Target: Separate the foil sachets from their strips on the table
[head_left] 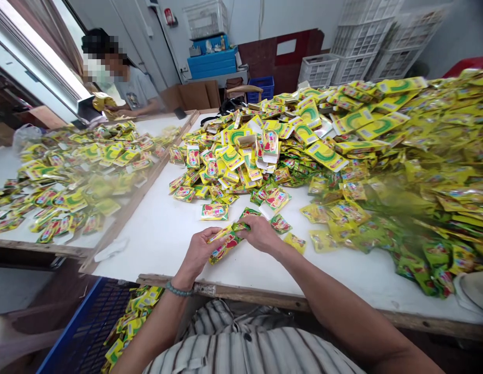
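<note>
My left hand (201,252) is closed around a small yellow, red and green printed carton (224,247), tilted above the white table. The fingers of my right hand (259,234) pinch a green sachet (240,226) at the carton's upper right end. How far the sachet sits inside the carton is hidden by the fingers. Just beyond my hands lie a flat carton (214,212) and another carton with an open white flap (275,200). A green sachet (281,224) and a yellow one (295,242) rest close to my right hand.
Piled yellow cartons (241,156) fill the table's far side, and heaped sachets (428,208) its right. Below the front edge, a blue basket (75,324) holds packed items. Across a wooden divider (147,192), a person (138,91) works at another pile. White crates (354,39) stand behind.
</note>
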Demonstrator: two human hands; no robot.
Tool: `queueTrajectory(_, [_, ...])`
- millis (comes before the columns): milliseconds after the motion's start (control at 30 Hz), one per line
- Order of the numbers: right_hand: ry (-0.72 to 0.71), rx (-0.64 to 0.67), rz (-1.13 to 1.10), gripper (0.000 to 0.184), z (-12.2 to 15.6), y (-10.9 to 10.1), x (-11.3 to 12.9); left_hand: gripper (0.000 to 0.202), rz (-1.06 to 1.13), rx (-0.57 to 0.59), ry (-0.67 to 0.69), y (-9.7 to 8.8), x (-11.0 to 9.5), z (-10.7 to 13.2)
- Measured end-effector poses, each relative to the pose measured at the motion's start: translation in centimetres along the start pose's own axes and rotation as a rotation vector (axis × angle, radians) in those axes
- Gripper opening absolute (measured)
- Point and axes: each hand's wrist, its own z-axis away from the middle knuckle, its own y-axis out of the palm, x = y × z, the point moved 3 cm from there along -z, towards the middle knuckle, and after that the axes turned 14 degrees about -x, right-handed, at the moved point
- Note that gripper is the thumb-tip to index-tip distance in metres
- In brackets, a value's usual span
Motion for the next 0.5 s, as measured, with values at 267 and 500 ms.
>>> queueTrajectory(267, [0.039,-0.062,-0.311,0.025,-0.23,-0.29,-0.24,0.049,0.165,-0.054,-0.135,0.24,-0.95,-0.15])
queueTrajectory(500, [-0.012,-0.186,-0.147,0.012,0.11,-0.58,0.45,0.046,0.206,-0.075,-0.159,0.23,-0.56,-0.16])
